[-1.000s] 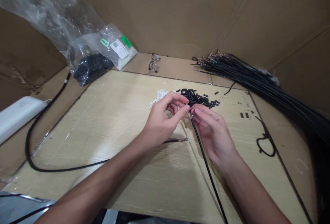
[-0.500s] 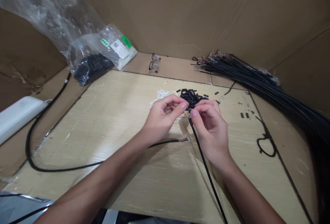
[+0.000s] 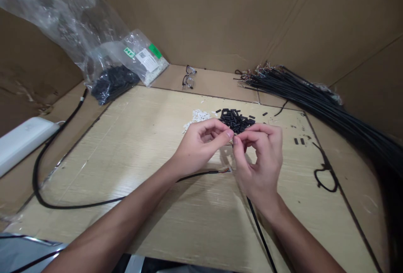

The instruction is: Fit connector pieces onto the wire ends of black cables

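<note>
Head view: L hand (image 3: 201,147) and R hand (image 3: 260,159) both closed in a fingertip pinch on tip of black cable (image 3: 260,233), just in front of sleeve pile (image 3: 236,118). Tip mostly hidden. Risk, est.: tip slips or kinks if pinch tightens; a knuckle nudge scatters pile.

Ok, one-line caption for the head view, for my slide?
Left hand and right hand pinch the end of a black cable above a wooden board, near black parts and white parts.
</note>
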{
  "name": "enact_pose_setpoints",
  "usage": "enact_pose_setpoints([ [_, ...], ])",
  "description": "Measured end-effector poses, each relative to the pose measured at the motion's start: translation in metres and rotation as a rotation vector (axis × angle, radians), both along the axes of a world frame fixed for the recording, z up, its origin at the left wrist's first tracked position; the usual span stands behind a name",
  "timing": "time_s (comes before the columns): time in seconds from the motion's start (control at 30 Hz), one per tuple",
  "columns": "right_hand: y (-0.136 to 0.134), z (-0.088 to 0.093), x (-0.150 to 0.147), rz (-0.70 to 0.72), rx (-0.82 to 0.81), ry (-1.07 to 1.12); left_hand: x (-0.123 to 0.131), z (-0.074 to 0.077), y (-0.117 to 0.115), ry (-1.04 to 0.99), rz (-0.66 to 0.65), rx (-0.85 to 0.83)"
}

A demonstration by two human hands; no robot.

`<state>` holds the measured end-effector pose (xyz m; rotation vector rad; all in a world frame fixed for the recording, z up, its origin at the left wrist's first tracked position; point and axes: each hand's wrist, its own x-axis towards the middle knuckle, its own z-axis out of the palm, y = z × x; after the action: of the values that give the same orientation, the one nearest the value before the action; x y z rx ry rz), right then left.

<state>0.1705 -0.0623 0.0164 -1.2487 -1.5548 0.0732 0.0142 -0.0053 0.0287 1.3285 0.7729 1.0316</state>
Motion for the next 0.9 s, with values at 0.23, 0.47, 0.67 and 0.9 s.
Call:
enact_pose_setpoints([
  [0.23,0.001,0.0,0.003,0.064,-0.162,0.222,0.004,-0.006,0.0,0.029,0.032,0.046],
  [0.47,0.008,0.001,0.009,0.291,-0.545,0.823,0.004,-0.004,-0.004,0.163,0.12,0.309],
  [0.67,0.01,0.004,0.006,0.239,-0.552,0.923,0.005,-0.006,-0.003,0.176,0.145,0.284],
  [0.9,0.011,0.005,0.009,0.214,-0.478,0.89,0.004,-0.005,-0.001,0.137,0.114,0.109],
])
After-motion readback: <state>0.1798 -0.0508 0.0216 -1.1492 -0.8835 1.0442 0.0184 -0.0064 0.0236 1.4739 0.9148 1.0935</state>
